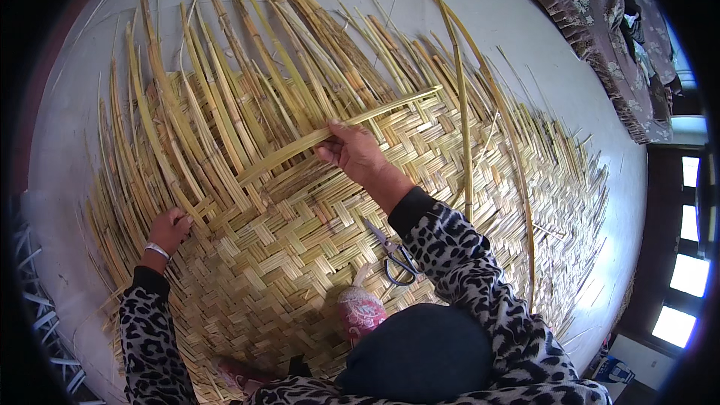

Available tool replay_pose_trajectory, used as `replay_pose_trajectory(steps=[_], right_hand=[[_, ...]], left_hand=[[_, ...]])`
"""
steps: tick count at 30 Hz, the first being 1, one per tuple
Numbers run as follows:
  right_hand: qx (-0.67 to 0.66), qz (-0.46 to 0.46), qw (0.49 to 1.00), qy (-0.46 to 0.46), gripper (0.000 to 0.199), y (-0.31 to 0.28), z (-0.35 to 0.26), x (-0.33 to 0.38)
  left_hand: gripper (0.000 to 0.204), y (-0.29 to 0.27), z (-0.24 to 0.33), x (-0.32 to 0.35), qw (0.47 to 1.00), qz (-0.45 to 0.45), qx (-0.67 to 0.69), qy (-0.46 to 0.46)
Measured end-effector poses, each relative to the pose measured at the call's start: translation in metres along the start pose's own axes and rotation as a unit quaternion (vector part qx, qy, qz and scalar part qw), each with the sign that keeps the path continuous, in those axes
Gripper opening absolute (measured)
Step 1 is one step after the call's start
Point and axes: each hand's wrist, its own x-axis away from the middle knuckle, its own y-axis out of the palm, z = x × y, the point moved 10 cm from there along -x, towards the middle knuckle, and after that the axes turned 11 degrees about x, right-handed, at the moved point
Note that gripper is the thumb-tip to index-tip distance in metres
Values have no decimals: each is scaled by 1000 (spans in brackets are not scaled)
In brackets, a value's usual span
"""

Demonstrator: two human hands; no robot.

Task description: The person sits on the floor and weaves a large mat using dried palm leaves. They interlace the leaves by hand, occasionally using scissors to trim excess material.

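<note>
A large mat [300, 255] woven from split reeds in a zigzag pattern lies on the floor under me. My right hand [356, 154] pinches a long, flat greenish-yellow reed strip [397, 107], which slants across the loose reeds at the mat's far edge. Its left part lies among those reeds. At the mat's left side, my left hand [168, 232] is closed, thumb against fingers, around the end of a reed [196, 219]; the fingers partly hide it. Scissors [397, 259] with dark handles rest on the weave, below my right forearm.
Unwoven reeds [225, 82] fan out beyond the weave. Two long reed strips [463, 105] arch across the mat's right half. My pink patterned shoe [361, 313] stands on the weave. At the far right is furniture draped in brown floral cloth [592, 22]; a white lattice [45, 307] is at the left.
</note>
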Motion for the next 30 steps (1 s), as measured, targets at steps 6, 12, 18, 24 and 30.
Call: replay_pose_trajectory(steps=[6, 12, 18, 24, 30], right_hand=[[23, 12, 999, 22, 20, 1, -2, 2], [71, -32, 997, 22, 15, 16, -4, 1], [123, -34, 992, 20, 11, 25, -3, 1], [84, -45, 995, -41, 12, 32, -7, -1], [147, 38, 985, -76, 9, 16, -20, -8]], left_hand=[[23, 1, 0, 0, 1000, 0, 0, 9], [23, 3, -3, 0, 1000, 14, 25, 10], [21, 4, -4, -1, 1000, 8, 24, 10], [22, 5, 1, -1, 998, -34, -3, 47], [27, 3, -2, -7, 998, -26, -30, 52]])
